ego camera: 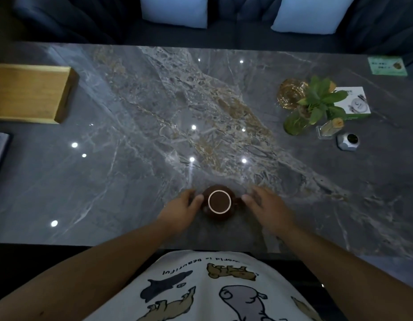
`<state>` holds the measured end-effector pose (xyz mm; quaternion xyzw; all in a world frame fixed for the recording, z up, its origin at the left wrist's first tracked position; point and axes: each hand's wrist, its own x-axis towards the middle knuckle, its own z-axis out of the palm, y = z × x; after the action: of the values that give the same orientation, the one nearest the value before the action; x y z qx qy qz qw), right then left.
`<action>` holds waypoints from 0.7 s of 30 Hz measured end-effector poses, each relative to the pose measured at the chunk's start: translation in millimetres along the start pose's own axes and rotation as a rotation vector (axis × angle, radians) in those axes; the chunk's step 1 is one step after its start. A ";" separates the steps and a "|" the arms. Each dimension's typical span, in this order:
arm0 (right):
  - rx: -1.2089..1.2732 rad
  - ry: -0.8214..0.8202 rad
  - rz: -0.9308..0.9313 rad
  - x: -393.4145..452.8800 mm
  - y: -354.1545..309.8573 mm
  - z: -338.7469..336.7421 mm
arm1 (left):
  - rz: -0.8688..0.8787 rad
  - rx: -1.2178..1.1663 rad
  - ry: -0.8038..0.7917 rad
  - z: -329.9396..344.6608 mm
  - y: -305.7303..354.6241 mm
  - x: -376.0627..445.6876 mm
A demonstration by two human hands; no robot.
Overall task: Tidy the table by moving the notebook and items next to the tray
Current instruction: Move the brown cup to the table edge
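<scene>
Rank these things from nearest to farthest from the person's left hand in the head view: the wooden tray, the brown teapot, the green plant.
Measured from the left hand:
1. Brown teapot: right beside the hand, between both hands, at the near edge of the table.
2. Green plant: far right side of the table.
3. Wooden tray: far left edge.
The plant and tray are nearly equal, so their order is uncertain.

Both arms fwd, left hand [180,207] & right hand [268,206] open, fingers relaxed

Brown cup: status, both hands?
Left hand and right hand open, flanking brown cup, fingertips at its sides. Wooden tray far left. Path across table clear.
</scene>
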<state>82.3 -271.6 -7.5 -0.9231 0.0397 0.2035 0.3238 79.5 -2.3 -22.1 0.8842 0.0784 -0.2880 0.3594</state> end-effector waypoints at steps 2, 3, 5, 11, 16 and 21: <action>0.139 -0.087 0.218 1.6 -2.3 -5.7 | -0.125 -0.027 -0.074 -6.7 8.1 11.5; 0.218 -0.143 0.308 4.1 -5.6 -6.0 | -0.193 -0.073 -0.128 -9.4 15.0 16.7; 0.337 -0.235 0.469 11.0 -15.8 -3.3 | -0.338 -0.181 -0.220 -12.0 28.6 26.5; 0.444 -0.292 0.671 30.4 -38.7 13.0 | -0.514 -0.213 -0.340 -12.5 56.9 38.0; 0.592 -0.329 0.701 32.8 -36.7 13.7 | -0.528 -0.336 -0.394 -15.7 59.9 34.5; 0.710 -0.361 0.622 26.6 -29.6 0.5 | -0.454 -0.486 -0.344 -19.1 49.6 18.1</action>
<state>112.5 -246.4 -1.3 -0.6507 0.3230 0.4205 0.5435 120.2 -26.7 8.0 0.6719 0.2771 -0.4775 0.4937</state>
